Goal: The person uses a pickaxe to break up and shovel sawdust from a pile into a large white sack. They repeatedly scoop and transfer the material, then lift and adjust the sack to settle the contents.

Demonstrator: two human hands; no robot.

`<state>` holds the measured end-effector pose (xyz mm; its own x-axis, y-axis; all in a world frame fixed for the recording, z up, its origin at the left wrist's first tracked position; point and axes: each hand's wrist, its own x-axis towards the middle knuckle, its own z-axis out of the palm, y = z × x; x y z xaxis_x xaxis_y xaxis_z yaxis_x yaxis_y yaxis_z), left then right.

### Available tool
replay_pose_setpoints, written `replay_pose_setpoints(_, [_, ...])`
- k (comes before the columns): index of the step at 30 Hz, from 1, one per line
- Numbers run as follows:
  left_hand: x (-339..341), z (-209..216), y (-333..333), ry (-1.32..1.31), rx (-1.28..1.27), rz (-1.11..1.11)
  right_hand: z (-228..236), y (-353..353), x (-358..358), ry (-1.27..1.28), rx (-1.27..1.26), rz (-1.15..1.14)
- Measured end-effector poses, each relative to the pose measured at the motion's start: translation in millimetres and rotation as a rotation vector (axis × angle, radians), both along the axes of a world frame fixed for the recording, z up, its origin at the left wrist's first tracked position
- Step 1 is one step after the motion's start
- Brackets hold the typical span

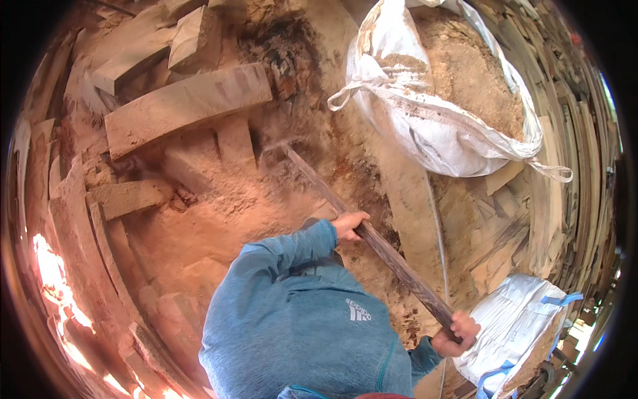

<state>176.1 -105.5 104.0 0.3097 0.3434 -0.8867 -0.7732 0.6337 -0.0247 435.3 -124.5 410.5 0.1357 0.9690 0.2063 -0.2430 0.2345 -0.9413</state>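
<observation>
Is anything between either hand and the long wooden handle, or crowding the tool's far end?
Nothing visible: the left hand and right hand both grip the wooden handle directly. Near the tool's far end, a thick wooden beam lies to the picture's upper left, not across the handle.

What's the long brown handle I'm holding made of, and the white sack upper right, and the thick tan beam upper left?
Long brown handle: probably wood, worn and matte, given its streaky brown surface.
Open white sack: apparently woven plastic, faintly glossy, judging by its crumpled folds; cloth is possible.
Thick tan beam: likely sawn timber, dusty and matte, given its flat, squared faces.
</observation>
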Motion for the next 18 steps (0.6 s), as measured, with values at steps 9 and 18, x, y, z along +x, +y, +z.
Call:
replay_pose_setpoints(9, [-122.2, -32.8, 96.2, 0.199, 0.183, 0.425, -68.2, 34.4, -115.4, 0.156, 0.211, 0.278])
replay_pose_setpoints(18, [-76.0, -63.2, 78.1, 0.145, 0.18, 0.334, -34.1, 12.5, -52.2, 0.089, 0.141, 0.335])
